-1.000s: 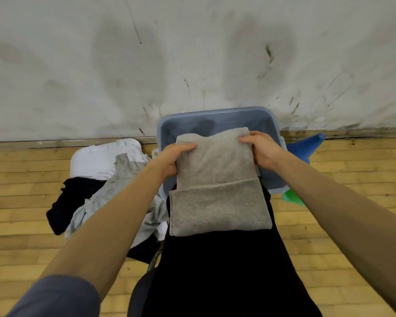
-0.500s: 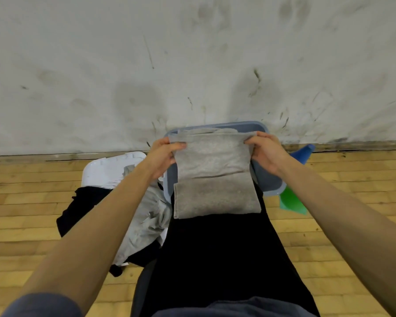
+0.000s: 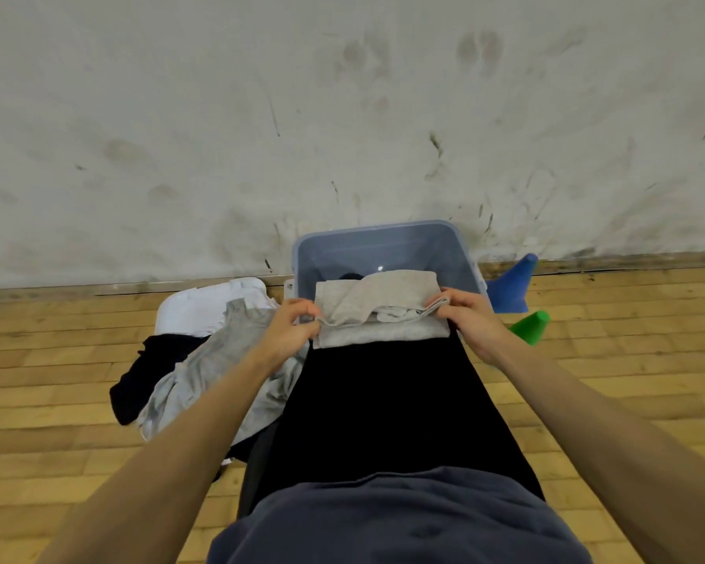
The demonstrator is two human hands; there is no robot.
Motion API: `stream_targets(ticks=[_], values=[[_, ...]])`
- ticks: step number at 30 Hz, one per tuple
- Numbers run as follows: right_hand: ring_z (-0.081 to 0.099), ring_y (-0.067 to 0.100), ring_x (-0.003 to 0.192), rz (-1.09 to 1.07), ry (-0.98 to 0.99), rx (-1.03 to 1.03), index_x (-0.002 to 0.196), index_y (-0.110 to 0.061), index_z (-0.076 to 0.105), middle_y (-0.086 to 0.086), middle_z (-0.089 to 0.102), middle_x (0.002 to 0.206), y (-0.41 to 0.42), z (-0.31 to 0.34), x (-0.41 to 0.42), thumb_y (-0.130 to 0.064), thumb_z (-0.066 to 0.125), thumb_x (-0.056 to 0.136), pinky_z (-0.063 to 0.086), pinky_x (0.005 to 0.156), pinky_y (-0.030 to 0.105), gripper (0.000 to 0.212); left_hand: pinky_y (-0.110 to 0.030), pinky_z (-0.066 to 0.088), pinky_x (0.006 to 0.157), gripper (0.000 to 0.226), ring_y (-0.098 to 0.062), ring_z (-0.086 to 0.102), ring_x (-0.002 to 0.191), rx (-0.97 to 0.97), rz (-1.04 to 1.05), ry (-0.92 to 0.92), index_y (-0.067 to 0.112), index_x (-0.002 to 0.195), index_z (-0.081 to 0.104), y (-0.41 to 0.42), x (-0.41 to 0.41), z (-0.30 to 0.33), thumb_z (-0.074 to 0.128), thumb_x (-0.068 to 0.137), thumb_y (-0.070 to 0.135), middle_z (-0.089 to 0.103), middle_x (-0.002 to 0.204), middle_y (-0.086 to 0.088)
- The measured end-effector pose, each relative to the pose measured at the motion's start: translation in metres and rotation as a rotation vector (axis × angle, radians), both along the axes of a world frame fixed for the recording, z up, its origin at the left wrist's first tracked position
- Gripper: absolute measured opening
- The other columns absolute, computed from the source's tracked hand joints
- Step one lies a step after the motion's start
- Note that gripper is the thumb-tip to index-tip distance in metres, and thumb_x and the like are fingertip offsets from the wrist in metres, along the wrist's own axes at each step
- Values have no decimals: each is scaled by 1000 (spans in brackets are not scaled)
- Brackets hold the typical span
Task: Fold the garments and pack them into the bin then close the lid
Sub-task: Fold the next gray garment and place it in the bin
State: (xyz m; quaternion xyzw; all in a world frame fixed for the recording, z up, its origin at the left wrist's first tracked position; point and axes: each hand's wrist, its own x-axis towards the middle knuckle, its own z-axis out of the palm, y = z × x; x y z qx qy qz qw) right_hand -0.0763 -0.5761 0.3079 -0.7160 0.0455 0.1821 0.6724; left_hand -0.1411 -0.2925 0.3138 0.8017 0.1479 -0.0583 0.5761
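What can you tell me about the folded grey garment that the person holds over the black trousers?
The grey garment looks like soft knit cloth, light heather grey, folded in several layers into a rough rectangle. Its top layer is rumpled and partly lifted. It lies on the person's black-clad lap, with its far edge over the near rim of the blue bin. The left hand pinches its left edge; the right hand pinches its right edge.

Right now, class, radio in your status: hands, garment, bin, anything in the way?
Both hands, left and right, pinching the folded grey garment on the lap. Bin open, just ahead. More clothes waiting on the floor. Nothing blocking.
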Motion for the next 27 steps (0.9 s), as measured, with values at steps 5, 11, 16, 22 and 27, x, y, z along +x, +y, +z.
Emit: stream_targets(ticks=[5,11,16,22,27], values=[[58,17,96,-49,49,-121,70,-10,73,4,69,93,-3,3,-9,11,49,84,45,92,30,34,-17,38,73,30,-13,50,79,-85,35,112,7,67,55,-2,-2,4,49,94,20,59,69,7],[56,17,87,-134,102,-275,90,-13,63,1,62,90,-1,6,3,-42,68,87,47,86,34,30,-23,40,72,18,-11,53,81,140,-70,94,14,86,56,-4,7,-1,72,87,23,58,88,1],[56,12,81,-19,291,-307,107,-10,59,-1,60,95,2,15,10,-35,74,85,46,75,29,37,-31,37,84,18,-21,50,102,622,-126,36,20,105,56,1,21,5,61,88,19,55,105,2],[61,20,70,-39,436,-72,103,-4,66,7,66,83,6,22,16,-20,76,82,48,58,29,29,-33,12,119,80,-20,17,147,686,-697,-296,22,152,32,-66,28,20,62,85,56,26,158,-2],[57,13,60,-130,282,83,88,-5,66,5,62,69,17,44,28,-12,75,82,46,48,22,13,-38,26,118,91,-20,28,145,633,-553,-295,21,156,17,-93,37,2,68,85,49,27,159,-3]])
